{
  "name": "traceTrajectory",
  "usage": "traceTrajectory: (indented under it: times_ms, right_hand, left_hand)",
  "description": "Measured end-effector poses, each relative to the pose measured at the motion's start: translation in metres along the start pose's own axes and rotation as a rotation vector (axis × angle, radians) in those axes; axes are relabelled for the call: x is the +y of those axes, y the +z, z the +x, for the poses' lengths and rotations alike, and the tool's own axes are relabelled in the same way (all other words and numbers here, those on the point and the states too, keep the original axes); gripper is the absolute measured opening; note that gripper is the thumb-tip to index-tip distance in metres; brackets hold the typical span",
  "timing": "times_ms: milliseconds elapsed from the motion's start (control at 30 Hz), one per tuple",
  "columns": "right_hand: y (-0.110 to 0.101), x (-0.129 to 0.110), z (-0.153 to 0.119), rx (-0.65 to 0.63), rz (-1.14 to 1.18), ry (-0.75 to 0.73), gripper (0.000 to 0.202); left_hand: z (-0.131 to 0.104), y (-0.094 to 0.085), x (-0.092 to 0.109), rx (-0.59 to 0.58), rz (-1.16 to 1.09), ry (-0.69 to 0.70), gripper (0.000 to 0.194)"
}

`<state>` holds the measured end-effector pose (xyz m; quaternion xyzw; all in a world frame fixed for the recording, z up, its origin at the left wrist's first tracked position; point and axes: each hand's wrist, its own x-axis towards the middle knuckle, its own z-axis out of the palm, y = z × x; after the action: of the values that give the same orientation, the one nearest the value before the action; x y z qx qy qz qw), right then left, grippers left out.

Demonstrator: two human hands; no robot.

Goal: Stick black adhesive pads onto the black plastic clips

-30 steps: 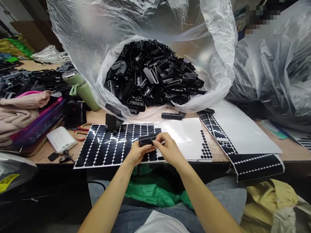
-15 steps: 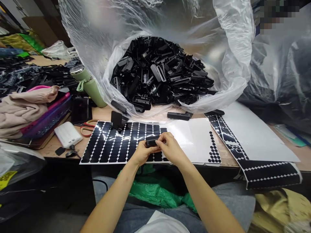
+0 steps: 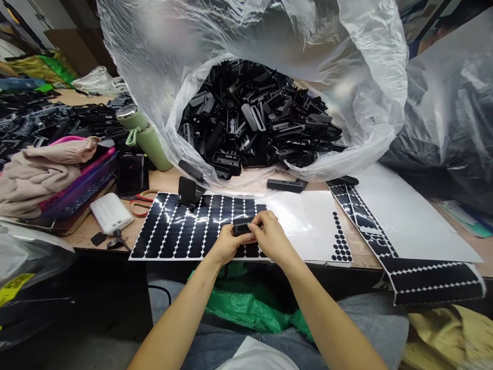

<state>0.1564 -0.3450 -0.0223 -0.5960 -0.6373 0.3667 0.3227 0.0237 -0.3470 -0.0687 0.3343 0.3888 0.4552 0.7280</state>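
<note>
A small black plastic part (image 3: 242, 226) is held in front of me, just above a sheet of black stickers (image 3: 175, 228). My left hand (image 3: 226, 244) is closed around the part's left end and underside. My right hand (image 3: 269, 234) pinches at its right end, with thumb and fingertips pressed together; whether a sticker is between them I cannot make out. The right part of the sheet is bare white backing, with small black dots (image 3: 341, 241) near its right edge. A black plastic stand-like piece (image 3: 188, 191) rests on the sheet's upper left.
Behind the sheet, a clear plastic bag (image 3: 365, 149) lies open, full of black plastic parts (image 3: 254, 121). Left are a green bottle (image 3: 148, 141), red-handled scissors (image 3: 142, 203), a white power bank (image 3: 111, 213) and a phone (image 3: 131, 176). More sticker sheets (image 3: 435, 280) overhang the table edge at right.
The whole view has shifted slightly to the left, so things appear a little further right. Both hands stay on the black part, almost unmoved.
</note>
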Motion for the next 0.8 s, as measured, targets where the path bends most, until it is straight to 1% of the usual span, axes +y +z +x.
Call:
traceTrajectory:
  times_ms: [67, 167, 233, 267, 300, 333, 367, 400, 467, 533, 600, 667, 733, 800]
  right_hand:
    - [0.001, 0.000, 0.000, 0.005, -0.003, -0.012, 0.008]
    - [0.009, 0.000, -0.002, 0.030, -0.024, -0.030, 0.009]
    - [0.014, 0.004, -0.003, 0.106, -0.039, -0.044, 0.007]
    - [0.014, 0.009, -0.002, 0.164, -0.049, -0.047, 0.009]
    - [0.011, 0.016, -0.001, 0.226, -0.062, -0.044, 0.016]
    - [0.004, 0.026, 0.002, 0.286, -0.082, -0.030, 0.024]
    - [-0.008, 0.037, 0.005, 0.339, -0.120, -0.003, 0.031]
    - [-0.023, 0.050, 0.008, 0.372, -0.164, 0.030, 0.032]
    - [-0.063, 0.076, 0.012, 0.424, -0.322, 0.139, 0.023]
    - [-0.104, 0.100, 0.016, 0.440, -0.379, 0.182, 0.017]
    - [-0.134, 0.117, 0.019, 0.380, -0.389, 0.210, 0.008]
    - [-0.150, 0.130, 0.023, 0.304, -0.376, 0.222, 0.009]
    - [-0.156, 0.138, 0.027, 0.241, -0.356, 0.231, 0.013]
    - [-0.159, 0.144, 0.030, 0.187, -0.334, 0.253, 0.013]
  left_hand:
    - [0.000, 0.000, 0.000, 0.002, 0.004, 0.003, 0.027]
    - [0.001, 0.000, -0.001, 0.003, 0.000, 0.011, 0.027]
    - [0.001, 0.000, -0.001, 0.013, -0.008, 0.015, 0.027]
    - [0.001, 0.000, 0.000, 0.016, -0.007, 0.009, 0.028]
    - [0.002, 0.001, 0.000, 0.019, 0.002, -0.001, 0.029]
    - [0.002, 0.002, 0.001, 0.021, 0.016, -0.014, 0.030]
    - [0.003, 0.002, 0.002, 0.021, 0.034, -0.029, 0.031]
    - [0.004, 0.003, 0.002, 0.021, 0.054, -0.043, 0.031]
    - [0.005, 0.005, 0.003, 0.019, 0.084, -0.056, 0.031]
    - [0.007, 0.007, 0.004, 0.013, 0.100, -0.060, 0.030]
    - [0.008, 0.008, 0.004, 0.010, 0.109, -0.062, 0.031]
    - [0.008, 0.008, 0.004, 0.016, 0.114, -0.066, 0.032]
    - [0.009, 0.008, 0.004, 0.022, 0.120, -0.071, 0.032]
    - [0.009, 0.008, 0.003, 0.024, 0.123, -0.077, 0.033]
